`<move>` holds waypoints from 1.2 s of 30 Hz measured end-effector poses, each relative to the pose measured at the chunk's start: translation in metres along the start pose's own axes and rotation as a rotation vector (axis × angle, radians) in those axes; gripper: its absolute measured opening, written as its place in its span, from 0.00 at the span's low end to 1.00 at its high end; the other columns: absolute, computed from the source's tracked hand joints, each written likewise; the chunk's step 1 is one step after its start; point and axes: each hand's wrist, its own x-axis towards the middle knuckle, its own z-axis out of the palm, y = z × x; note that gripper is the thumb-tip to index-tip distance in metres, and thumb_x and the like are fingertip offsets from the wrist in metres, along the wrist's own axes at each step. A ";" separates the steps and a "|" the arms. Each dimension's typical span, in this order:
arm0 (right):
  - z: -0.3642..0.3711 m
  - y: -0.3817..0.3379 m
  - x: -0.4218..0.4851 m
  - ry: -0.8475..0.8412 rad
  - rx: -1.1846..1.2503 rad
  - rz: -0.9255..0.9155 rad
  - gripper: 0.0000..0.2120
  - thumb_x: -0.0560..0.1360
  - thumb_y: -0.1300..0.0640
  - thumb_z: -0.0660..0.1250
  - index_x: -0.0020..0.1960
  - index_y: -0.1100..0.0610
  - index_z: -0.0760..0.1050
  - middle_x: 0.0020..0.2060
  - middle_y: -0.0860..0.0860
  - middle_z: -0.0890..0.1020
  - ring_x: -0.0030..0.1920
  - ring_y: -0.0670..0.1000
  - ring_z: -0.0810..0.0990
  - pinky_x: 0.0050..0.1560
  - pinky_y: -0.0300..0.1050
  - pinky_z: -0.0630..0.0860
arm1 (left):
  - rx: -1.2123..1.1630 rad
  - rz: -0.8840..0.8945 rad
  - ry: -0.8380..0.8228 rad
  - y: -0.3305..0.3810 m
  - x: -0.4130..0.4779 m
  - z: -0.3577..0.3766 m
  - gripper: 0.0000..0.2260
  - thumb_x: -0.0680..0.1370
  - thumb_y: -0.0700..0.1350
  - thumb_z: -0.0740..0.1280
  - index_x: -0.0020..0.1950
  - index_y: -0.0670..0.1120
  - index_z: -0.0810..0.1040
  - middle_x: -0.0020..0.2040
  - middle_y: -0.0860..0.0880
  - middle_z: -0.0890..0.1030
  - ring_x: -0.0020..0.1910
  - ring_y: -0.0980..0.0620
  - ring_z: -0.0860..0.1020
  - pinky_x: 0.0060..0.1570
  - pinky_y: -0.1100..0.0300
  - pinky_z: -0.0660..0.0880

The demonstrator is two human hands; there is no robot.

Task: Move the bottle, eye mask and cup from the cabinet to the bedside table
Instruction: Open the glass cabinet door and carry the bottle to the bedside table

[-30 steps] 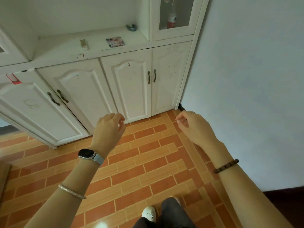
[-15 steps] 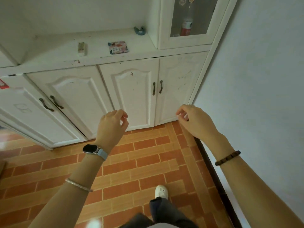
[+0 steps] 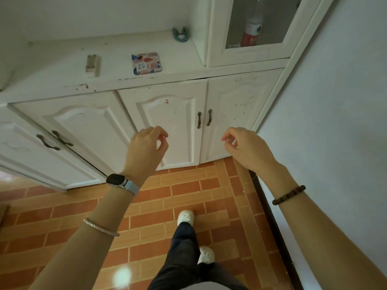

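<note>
Your left hand [image 3: 146, 147] is raised in front of the white cabinet [image 3: 167, 122], its fingers [image 3: 162, 136] loosely curled and narrow, holding nothing. Your right hand [image 3: 249, 147] hangs at about 3 o'clock from it, well apart, fingers likewise curled in with nothing between them. Both are clear of the two dark door handles [image 3: 204, 120], which show between and above the hands at 12 o'clock. The bottle [image 3: 252, 32] stands upright behind the glass door [image 3: 257, 24] of the upper compartment, at roughly 1 o'clock from your right hand. On the counter [image 3: 117, 65] lie a patterned card [image 3: 146, 63], a small pale block [image 3: 92, 64] at 9 o'clock from it, and a blue-grey object [image 3: 180, 34] at the back; whether that is the eye mask you cannot tell.
</note>
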 end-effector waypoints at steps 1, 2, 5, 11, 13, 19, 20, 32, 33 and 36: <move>-0.001 0.001 0.010 0.004 0.004 0.004 0.07 0.79 0.54 0.62 0.55 0.50 0.76 0.48 0.46 0.79 0.44 0.46 0.78 0.44 0.42 0.76 | -0.008 0.017 -0.001 -0.001 0.013 0.003 0.05 0.76 0.39 0.64 0.49 0.44 0.79 0.41 0.49 0.81 0.40 0.50 0.78 0.46 0.51 0.77; -0.003 0.002 0.020 0.007 0.007 0.008 0.07 0.79 0.54 0.62 0.55 0.51 0.76 0.48 0.46 0.79 0.44 0.46 0.78 0.43 0.41 0.76 | -0.015 0.031 -0.002 -0.003 0.027 0.005 0.05 0.76 0.39 0.64 0.49 0.44 0.79 0.41 0.49 0.81 0.41 0.50 0.78 0.46 0.52 0.76; -0.010 0.006 0.053 0.031 0.006 0.026 0.07 0.79 0.54 0.62 0.54 0.51 0.76 0.48 0.47 0.80 0.44 0.46 0.78 0.42 0.41 0.74 | -0.025 0.073 -0.001 -0.010 0.068 0.013 0.05 0.77 0.40 0.64 0.50 0.44 0.79 0.43 0.49 0.81 0.42 0.50 0.77 0.47 0.55 0.75; -0.023 0.015 0.107 0.100 0.011 0.076 0.07 0.78 0.54 0.62 0.54 0.51 0.76 0.47 0.46 0.80 0.44 0.46 0.77 0.43 0.42 0.73 | -0.045 0.186 -0.017 -0.020 0.143 0.030 0.06 0.76 0.40 0.64 0.50 0.44 0.79 0.43 0.48 0.81 0.42 0.49 0.77 0.48 0.52 0.75; -0.030 0.017 0.121 0.118 0.014 0.092 0.07 0.78 0.53 0.62 0.54 0.50 0.76 0.47 0.46 0.79 0.44 0.45 0.77 0.42 0.41 0.72 | -0.050 0.228 -0.013 -0.020 0.164 0.034 0.06 0.76 0.40 0.64 0.50 0.44 0.78 0.42 0.48 0.81 0.41 0.49 0.77 0.47 0.50 0.75; -0.066 0.020 0.166 0.225 0.022 0.093 0.06 0.78 0.54 0.62 0.54 0.49 0.76 0.48 0.46 0.80 0.45 0.46 0.77 0.45 0.45 0.77 | -0.055 0.308 0.027 -0.010 0.225 0.032 0.06 0.77 0.41 0.63 0.51 0.44 0.78 0.43 0.48 0.80 0.41 0.49 0.77 0.46 0.49 0.76; -0.074 0.020 0.173 0.250 0.022 0.087 0.06 0.78 0.54 0.62 0.53 0.49 0.76 0.47 0.46 0.80 0.46 0.46 0.78 0.45 0.45 0.78 | -0.050 0.320 0.038 -0.007 0.235 0.030 0.06 0.78 0.41 0.63 0.51 0.44 0.78 0.43 0.47 0.80 0.41 0.49 0.77 0.46 0.49 0.76; -0.203 0.002 0.244 0.497 0.081 -0.064 0.05 0.78 0.53 0.64 0.51 0.49 0.77 0.43 0.43 0.80 0.45 0.45 0.79 0.49 0.49 0.79 | -0.036 0.479 0.259 0.045 0.346 -0.016 0.04 0.76 0.38 0.64 0.49 0.43 0.78 0.40 0.48 0.79 0.38 0.48 0.75 0.44 0.50 0.73; -0.215 0.000 0.250 0.522 0.083 -0.079 0.05 0.77 0.54 0.64 0.51 0.49 0.77 0.43 0.43 0.80 0.44 0.45 0.79 0.49 0.49 0.79 | -0.031 0.495 0.274 0.050 0.355 -0.022 0.04 0.76 0.38 0.64 0.49 0.43 0.78 0.40 0.47 0.79 0.37 0.48 0.75 0.44 0.51 0.73; -0.251 -0.009 0.266 0.578 0.088 -0.115 0.05 0.78 0.54 0.63 0.51 0.50 0.78 0.42 0.43 0.80 0.43 0.45 0.79 0.48 0.51 0.80 | 0.007 0.540 0.324 0.064 0.379 -0.039 0.04 0.76 0.38 0.65 0.49 0.41 0.78 0.41 0.46 0.80 0.38 0.47 0.76 0.43 0.51 0.74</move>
